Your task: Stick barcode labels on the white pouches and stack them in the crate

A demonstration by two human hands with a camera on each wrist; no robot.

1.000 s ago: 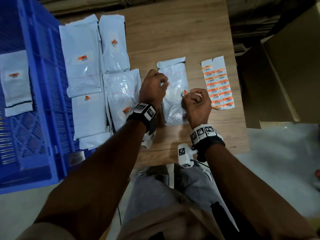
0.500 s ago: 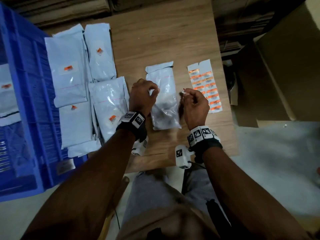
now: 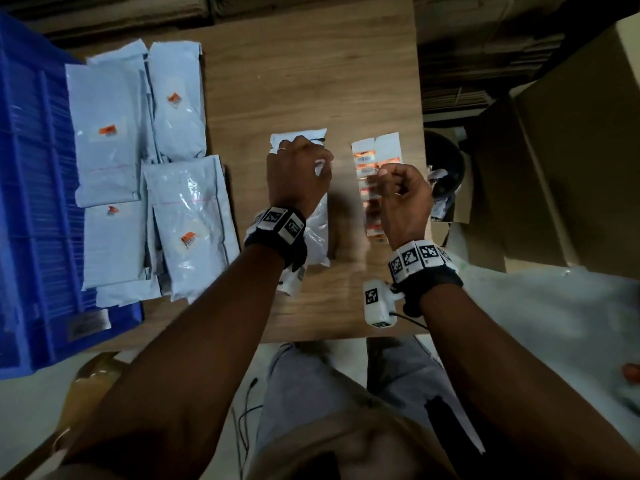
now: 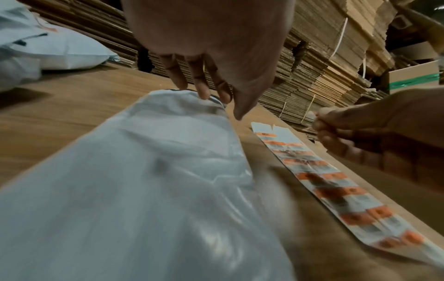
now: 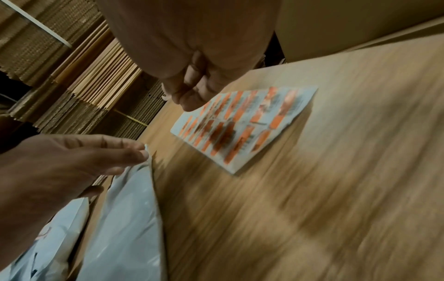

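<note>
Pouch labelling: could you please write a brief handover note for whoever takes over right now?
Left hand: straight fingers press the top end of the unlabelled pouch, flat mid-table.
Right hand: curled above the label sheet, possibly pinching a label; too blurred to tell.
Done: four labelled pouches lie beside the blue crate.
Left: label this pouch, stack all in the crate.

The head camera looks straight down from high up at the wooden surface (image 3: 311,81), both arms and the blue crate (image 3: 34,202). The left wrist camera sits low and close, looking along the left hand (image 4: 211,43) over a white pouch (image 4: 144,190). The right wrist camera looks along the right hand (image 5: 192,47), and all three see the sticker sheet (image 5: 245,123).
</note>
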